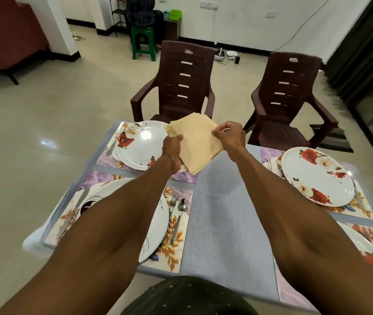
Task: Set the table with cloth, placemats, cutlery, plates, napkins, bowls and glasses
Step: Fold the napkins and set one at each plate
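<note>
Left hand (173,148): grips napkin stack (194,142) from below
Right hand (228,135): pinches stack's right edge
Nearest bare plate (139,144): just left, beneath left hand

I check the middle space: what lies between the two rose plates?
In the head view, bare grey cloth lies between the far-left rose plate and the right rose plate; the held napkins hang above.

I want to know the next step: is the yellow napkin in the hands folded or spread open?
Folded. The yellow napkin shows stacked layers at its edges, held between the left hand and right hand.
</note>
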